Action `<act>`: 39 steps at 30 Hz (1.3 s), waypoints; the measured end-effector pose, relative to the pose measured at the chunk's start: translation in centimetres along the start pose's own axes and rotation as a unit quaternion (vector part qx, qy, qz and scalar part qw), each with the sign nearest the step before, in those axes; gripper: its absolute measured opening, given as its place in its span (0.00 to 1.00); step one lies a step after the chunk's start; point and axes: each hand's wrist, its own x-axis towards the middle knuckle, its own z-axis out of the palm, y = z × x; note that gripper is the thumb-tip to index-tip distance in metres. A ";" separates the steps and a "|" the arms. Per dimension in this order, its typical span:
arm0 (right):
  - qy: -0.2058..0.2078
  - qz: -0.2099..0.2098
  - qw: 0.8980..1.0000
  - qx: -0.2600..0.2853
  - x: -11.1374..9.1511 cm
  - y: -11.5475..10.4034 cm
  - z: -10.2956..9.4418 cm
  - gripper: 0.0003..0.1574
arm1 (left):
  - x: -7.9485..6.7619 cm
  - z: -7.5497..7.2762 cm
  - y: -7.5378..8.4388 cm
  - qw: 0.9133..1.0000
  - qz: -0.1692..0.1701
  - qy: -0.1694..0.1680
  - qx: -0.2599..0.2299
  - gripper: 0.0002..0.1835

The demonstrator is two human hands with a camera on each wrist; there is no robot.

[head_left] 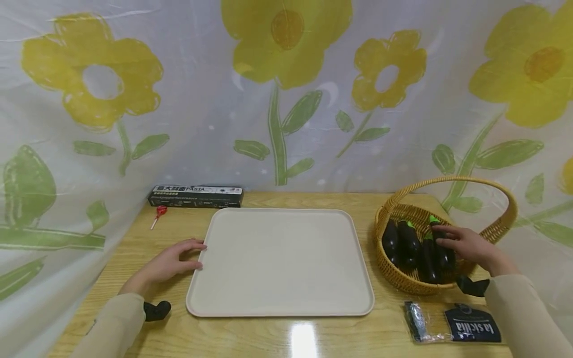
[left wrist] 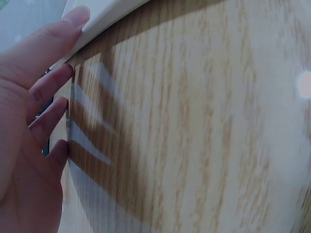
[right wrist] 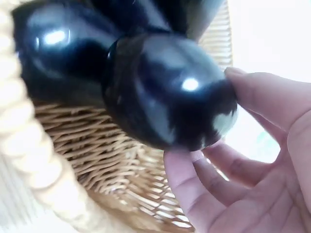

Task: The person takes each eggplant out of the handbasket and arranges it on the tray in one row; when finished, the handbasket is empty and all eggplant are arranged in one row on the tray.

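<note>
In the head view, a woven basket (head_left: 403, 282) with a tall handle stands on the right, holding several dark eggplants with green stem ends. My right hand (head_left: 472, 246) reaches in and holds the rightmost eggplant (head_left: 445, 258). The right wrist view shows thumb and fingers on either side of this glossy eggplant (right wrist: 170, 97), with other eggplants behind it. On the left, my left hand (head_left: 172, 259) has its fingers loosely spread, fingertips right at the left rim of a cream rectangular tray (head_left: 282, 263). The tray's edge (left wrist: 104, 17) shows beside the thumb in the left wrist view.
A black pasta box (head_left: 195, 197) lies at the back left, with a red lollipop (head_left: 160, 211) in front of it. Near the right forearm is a clear package with a black label (head_left: 472, 324). A flowered curtain (head_left: 188, 99) closes off the back of the wooden table (head_left: 241, 338).
</note>
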 end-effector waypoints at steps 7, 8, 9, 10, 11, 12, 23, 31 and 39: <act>0.034 -0.009 0.999 0.020 -1.9 -1.6 0.3 0.38 | -0.3 0.1 -0.1 1.000 0.001 0.001 0.003 0.26; 0.036 -0.012 0.999 0.026 -2.2 -1.8 0.4 0.39 | -0.4 0.1 -0.1 1.000 0.000 0.001 0.003 0.26; 0.036 -0.013 0.999 0.034 -2.6 -2.0 0.6 0.39 | -0.4 0.1 -0.2 1.000 -0.001 0.001 0.003 0.26; 0.036 -0.013 0.998 0.044 -3.0 -2.2 0.7 0.39 | -0.5 0.1 -0.2 1.000 -0.001 0.001 0.003 0.26; 0.034 -0.015 0.998 0.054 -3.4 -2.5 0.7 0.39 | -0.5 0.1 -0.2 1.000 -0.001 0.002 0.005 0.25; 0.033 -0.015 0.998 0.059 -3.9 -2.8 0.8 0.39 | -0.5 0.1 -0.2 1.000 -0.001 0.003 0.006 0.25; 0.014 -0.028 0.997 0.072 -7.9 -6.0 2.7 0.36 | -0.9 0.0 -0.4 1.000 -0.006 0.006 0.012 0.25; -0.022 -0.058 0.992 0.111 -9.4 -8.2 4.6 0.33 | -0.5 -0.1 -0.1 0.999 -0.031 -0.007 0.005 0.27; -0.084 -0.060 0.988 0.114 -8.4 -11.0 6.0 0.33 | 0.0 -0.2 0.0 0.999 -0.035 -0.011 0.014 0.27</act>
